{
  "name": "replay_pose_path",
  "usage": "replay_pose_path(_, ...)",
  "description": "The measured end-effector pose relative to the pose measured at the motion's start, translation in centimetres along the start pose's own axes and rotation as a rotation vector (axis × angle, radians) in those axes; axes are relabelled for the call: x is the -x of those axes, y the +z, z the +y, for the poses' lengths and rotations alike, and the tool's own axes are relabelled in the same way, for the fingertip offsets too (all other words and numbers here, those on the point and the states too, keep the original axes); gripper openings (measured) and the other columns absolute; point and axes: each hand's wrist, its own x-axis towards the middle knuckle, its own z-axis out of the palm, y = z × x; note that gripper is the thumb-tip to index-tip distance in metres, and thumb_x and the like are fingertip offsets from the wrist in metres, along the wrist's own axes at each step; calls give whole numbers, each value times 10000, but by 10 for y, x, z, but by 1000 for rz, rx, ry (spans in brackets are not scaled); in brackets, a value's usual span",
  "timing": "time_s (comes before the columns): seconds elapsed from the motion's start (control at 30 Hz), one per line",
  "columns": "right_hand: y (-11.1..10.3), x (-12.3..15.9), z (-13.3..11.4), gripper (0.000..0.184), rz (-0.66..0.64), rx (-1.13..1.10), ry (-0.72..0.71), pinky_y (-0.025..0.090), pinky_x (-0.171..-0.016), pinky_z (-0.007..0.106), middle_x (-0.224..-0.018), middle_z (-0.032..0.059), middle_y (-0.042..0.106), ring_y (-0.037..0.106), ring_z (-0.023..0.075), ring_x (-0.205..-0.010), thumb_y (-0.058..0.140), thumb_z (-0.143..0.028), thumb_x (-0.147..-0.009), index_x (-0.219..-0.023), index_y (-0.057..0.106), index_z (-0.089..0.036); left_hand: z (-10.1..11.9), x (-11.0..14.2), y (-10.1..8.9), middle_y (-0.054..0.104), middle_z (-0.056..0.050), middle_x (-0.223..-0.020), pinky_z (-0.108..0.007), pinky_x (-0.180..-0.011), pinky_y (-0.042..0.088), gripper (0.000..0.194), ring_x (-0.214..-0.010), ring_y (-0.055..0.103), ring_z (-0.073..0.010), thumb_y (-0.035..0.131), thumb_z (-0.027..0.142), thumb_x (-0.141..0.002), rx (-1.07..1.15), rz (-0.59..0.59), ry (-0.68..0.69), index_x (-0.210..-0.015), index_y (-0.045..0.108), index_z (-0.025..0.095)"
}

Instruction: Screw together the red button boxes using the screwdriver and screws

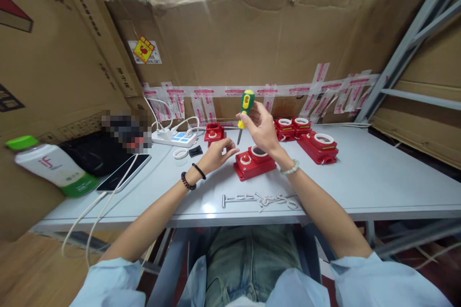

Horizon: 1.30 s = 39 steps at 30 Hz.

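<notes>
My right hand grips a screwdriver with a green and yellow handle. Its shaft points down and slightly left, the tip ending above the table beside my left hand. The thumb and fingers of that hand are bent and a little apart, and nothing shows between them. Just right of it lies a red box-shaped housing with a red knob on a pale ring and a white-rimmed round opening, partly behind my right hand. Screws and small metal parts lie in front of the housing, near the table edge.
Several red housings stand at the back right, and another red part stands at the back left. A white ring, a black piece, a power strip, a phone and a bottle occupy the left. Cardboard walls the back.
</notes>
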Motion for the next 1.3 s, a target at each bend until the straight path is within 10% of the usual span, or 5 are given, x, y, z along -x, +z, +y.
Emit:
replay_pose_path(0.3, -19, 4, 2, 521, 58, -80, 102, 592, -807, 367, -1008, 90, 713, 703, 221, -932, 720, -555, -741, -1066, 521, -200, 53, 46, -12, 729, -11, -770, -217, -637, 433, 86, -675, 624, -111, 676, 232, -851, 177, -354, -78, -824, 700, 154)
replay_pose_path(0.67, -13, 15, -2, 399, -8, -21, 88, 585, -864, 414, -1061, 88, 700, 698, 236, -976, 687, -420, -802, -1105, 535, -208, 60, 71, -17, 697, -50, -837, -252, -762, 496, 106, -800, 640, -159, 629, 224, -892, 26, -461, -115, -855, 712, 168)
replay_pose_path(0.9, -12, 17, -3, 436, -19, 0, 108, 598, -801, 395, -948, 55, 706, 704, 213, -869, 712, -458, -778, -1090, 529, -214, 60, 66, -25, 717, -39, -873, -260, -786, 496, 172, -813, 669, -152, 546, 273, -933, 121, -423, -91, -929, 695, 187)
replay_pose_path(1.1, -10, 22, -12, 433, -50, 33, 79, 588, -710, 353, -852, 27, 705, 685, 184, -766, 759, -407, -733, -1030, 514, -209, 40, 38, -20, 704, -60, -958, -301, -717, 482, 230, -828, 639, -183, 628, 371, -854, 50, -91, -133, -979, 611, 179)
replay_pose_path(1.3, -11, 32, -17, 410, -133, 54, 92, 580, -674, 336, -800, 13, 705, 681, 172, -705, 763, -328, -722, -1004, 491, -210, 26, 12, 7, 577, -164, -1293, -426, -895, 500, 758, -1139, 581, -310, 749, 521, -727, 117, -281, -87, -1320, 440, 165)
